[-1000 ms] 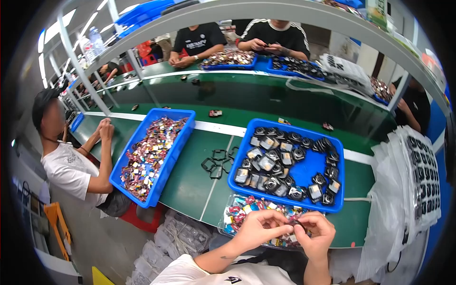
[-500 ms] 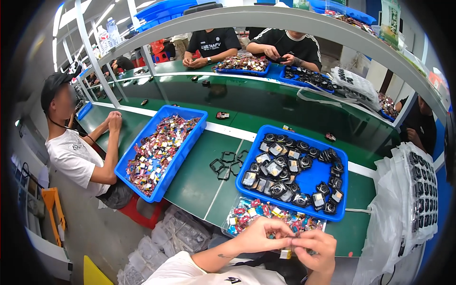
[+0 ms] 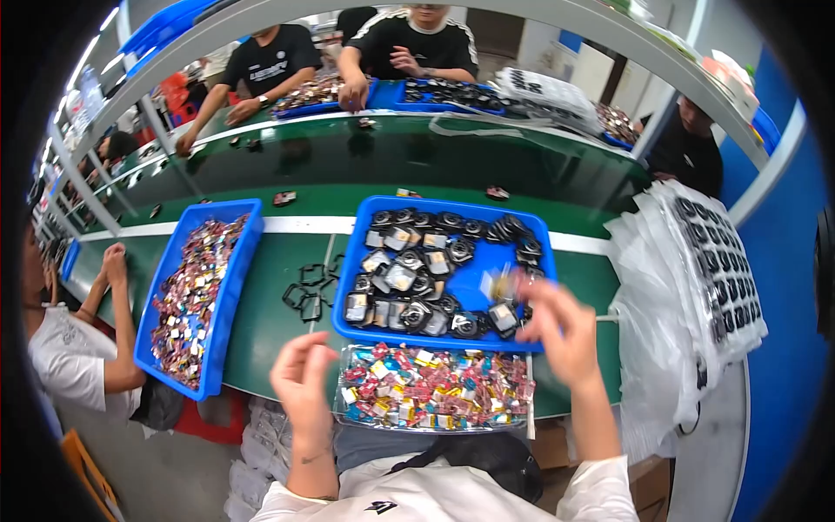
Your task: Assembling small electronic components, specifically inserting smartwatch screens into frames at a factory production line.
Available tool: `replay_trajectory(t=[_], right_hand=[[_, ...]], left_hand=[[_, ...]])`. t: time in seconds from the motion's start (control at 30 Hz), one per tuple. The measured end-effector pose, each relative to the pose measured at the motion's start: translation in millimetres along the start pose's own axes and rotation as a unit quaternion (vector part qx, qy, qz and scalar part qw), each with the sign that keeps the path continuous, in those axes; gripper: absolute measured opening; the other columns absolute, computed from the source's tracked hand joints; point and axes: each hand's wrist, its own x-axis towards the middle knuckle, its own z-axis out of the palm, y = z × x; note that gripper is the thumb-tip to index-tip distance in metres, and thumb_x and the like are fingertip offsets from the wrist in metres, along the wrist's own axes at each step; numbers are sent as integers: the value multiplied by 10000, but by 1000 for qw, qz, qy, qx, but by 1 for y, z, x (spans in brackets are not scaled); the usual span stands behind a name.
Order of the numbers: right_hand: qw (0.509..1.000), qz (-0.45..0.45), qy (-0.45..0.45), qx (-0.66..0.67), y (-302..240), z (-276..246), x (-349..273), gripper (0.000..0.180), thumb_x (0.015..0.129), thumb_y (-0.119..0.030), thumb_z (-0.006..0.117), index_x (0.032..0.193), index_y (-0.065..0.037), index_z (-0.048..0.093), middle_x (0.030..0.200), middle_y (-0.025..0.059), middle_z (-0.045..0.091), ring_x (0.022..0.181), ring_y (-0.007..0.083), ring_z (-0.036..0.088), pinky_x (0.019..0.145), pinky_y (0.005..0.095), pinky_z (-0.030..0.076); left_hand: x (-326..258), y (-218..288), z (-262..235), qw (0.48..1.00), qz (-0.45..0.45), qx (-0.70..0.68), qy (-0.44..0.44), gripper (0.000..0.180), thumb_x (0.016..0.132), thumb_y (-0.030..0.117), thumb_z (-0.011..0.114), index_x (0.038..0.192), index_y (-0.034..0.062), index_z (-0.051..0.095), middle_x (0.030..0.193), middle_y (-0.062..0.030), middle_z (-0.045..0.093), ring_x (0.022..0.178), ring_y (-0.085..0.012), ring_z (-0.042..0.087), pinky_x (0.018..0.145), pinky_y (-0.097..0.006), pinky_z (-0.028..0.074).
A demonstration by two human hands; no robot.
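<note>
My right hand (image 3: 561, 335) is over the right part of a blue tray (image 3: 444, 342), its fingers closed on a small circuit board with a battery (image 3: 503, 285), smeared by motion. Inside the tray are many black watch-like cases (image 3: 400, 277), several with pale square parts on them. My left hand (image 3: 304, 378) hovers at the left end of a see-through plastic tray (image 3: 435, 428), fingers loosely bent and apart, nothing seen in them. That shallow tray is full of small red boards with white, yellow and blue parts (image 3: 435, 383).
Black frames (image 3: 306, 291) lie on the green bench left of my blue tray. Further left stands a second blue tray (image 3: 213, 370) of small boards. White blister trays (image 3: 713, 261) stack at the right. Across the dark belt (image 3: 417, 157), people in black shirts work.
My hands were together over the small parts, holding a piece between them. They have come apart: the right moved up over the blue tray, the left to the side. My view has shifted rightward.
</note>
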Motion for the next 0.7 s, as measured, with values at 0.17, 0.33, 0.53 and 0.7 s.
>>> replay_trajectory(t=[0.17, 0.33, 0.53, 0.7], right_hand=[[941, 56, 150, -297, 85, -57, 91, 430, 877, -267, 510, 1239, -37, 472, 1036, 167, 655, 609, 263, 657, 667, 367, 516], [876, 213, 172, -398, 149, -106, 144, 532, 839, -269, 491, 1276, 20, 399, 992, 192, 656, 766, 315, 665, 790, 421, 489], [826, 370, 191, -380, 193, -145, 161, 651, 800, -258, 527, 1309, 82, 306, 864, 174, 669, 741, 280, 671, 864, 384, 460], [805, 387, 251, -374, 210, -151, 169, 670, 758, -210, 589, 1288, 91, 310, 1156, 256, 557, 1003, 344, 608, 980, 396, 396]], left_hand=[[21, -20, -27, 992, -10, 90, 93, 192, 894, 93, 563, 1018, -40, 624, 977, -75, 623, 904, -125, 569, 789, -249, 437], [11, -47, -35, 982, -3, 161, 100, 171, 889, 82, 563, 1018, -5, 633, 1024, -58, 608, 897, -127, 546, 719, -253, 440], [9, -45, -28, 921, 111, 364, 90, 163, 843, 63, 588, 993, 24, 639, 1016, -86, 604, 908, -200, 529, 643, -280, 411], [11, -44, -25, 923, 123, 354, 82, 155, 823, 52, 598, 972, 29, 634, 995, -82, 612, 893, -210, 536, 651, -289, 408]])
